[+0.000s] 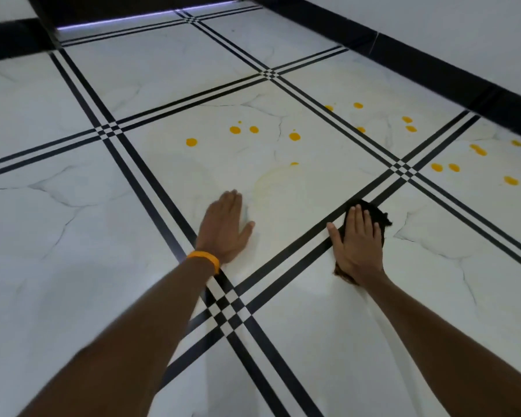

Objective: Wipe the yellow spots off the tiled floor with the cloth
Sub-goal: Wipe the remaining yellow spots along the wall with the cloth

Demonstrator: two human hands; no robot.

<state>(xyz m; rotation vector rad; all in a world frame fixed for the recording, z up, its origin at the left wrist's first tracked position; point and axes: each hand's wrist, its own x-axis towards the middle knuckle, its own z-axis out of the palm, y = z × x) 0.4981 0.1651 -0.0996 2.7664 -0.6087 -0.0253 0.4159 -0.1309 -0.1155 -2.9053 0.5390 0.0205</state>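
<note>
The right hand (357,240) presses flat on the cloth (373,213); the spots (294,136) lie farther off, left hand (226,225) flat, empty.

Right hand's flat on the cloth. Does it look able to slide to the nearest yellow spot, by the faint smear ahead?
Probably yes. The right hand presses the cloth flat, and only bare tiled floor lies between it and that yellow spot. The left hand rests off to the side.
</note>
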